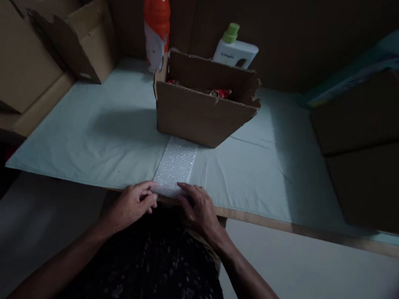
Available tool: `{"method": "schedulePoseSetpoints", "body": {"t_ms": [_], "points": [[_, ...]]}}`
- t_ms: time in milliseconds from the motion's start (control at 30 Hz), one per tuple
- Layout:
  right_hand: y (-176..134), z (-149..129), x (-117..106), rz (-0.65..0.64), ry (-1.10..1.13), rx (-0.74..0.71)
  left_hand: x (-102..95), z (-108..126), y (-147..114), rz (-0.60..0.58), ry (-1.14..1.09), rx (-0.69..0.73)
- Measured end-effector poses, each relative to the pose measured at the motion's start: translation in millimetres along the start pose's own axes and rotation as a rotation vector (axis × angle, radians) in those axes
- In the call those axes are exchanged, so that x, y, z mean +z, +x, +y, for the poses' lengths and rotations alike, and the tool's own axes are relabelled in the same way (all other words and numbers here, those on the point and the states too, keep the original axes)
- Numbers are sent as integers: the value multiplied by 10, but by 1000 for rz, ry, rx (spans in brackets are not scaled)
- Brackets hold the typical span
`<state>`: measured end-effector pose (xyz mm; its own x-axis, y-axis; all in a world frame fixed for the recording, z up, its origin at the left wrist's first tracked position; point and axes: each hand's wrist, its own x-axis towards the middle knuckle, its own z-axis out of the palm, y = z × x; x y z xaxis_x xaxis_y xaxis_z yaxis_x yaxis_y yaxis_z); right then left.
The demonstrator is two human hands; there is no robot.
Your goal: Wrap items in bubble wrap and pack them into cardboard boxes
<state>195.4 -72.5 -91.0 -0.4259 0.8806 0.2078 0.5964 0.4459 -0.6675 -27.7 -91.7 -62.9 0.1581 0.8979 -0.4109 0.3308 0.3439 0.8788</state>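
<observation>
A strip of bubble wrap (177, 161) lies flat on the cloth-covered table, from the foot of an open cardboard box (196, 113) to the table's front edge. At the strip's near left corner is my left hand (136, 204), its fingers curled and pinching the edge. My right hand (198, 209) holds the near right corner between thumb and fingers. Inside the box, red shiny packets (221, 93) show just over the front wall; the rest of its contents is hidden.
Behind the box stand an orange bottle (157, 9) and a white bottle with a green cap (235, 51). Cardboard boxes (82, 42) are at the left, and a large dark carton (377, 154) is at the right. A pale green cloth (120, 160) covers the table.
</observation>
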Motion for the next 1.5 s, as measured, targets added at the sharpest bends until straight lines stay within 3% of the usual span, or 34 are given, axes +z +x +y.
{"method": "schedulePoseSetpoints", "body": {"t_ms": [200, 367, 467, 567, 667, 733, 800, 967, 1167, 1367, 1500], "points": [[78, 75, 46, 77, -10, 20, -35, 79, 109, 76, 391, 11], [-39, -7, 18, 235, -220, -117, 46, 188, 147, 178, 821, 19], [-106, -85, -6, 139, -285, -185, 74, 165, 161, 212, 937, 30], [-98, -92, -12, 46, -286, -197, 50, 90, 128, 349, 911, 88], [-47, -50, -23, 61, -236, -172, -4, 1, 46, 485, 771, 381], [-19, -31, -36, 75, -182, -156, -22, -49, -8, 440, 693, 624], [0, -25, -42, 66, -124, -141, -11, -85, -36, 351, 638, 744], [40, 2, -14, 68, -51, -96, 48, -118, 42, 327, 546, 623], [14, 7, -33, 262, -197, -138, 14, -96, 200, 321, 499, 461], [74, 10, -11, 61, -282, -254, 27, -93, 266, 364, 554, 438], [159, 29, -19, 36, -250, -220, 15, -102, 177, 432, 553, 588]]}}
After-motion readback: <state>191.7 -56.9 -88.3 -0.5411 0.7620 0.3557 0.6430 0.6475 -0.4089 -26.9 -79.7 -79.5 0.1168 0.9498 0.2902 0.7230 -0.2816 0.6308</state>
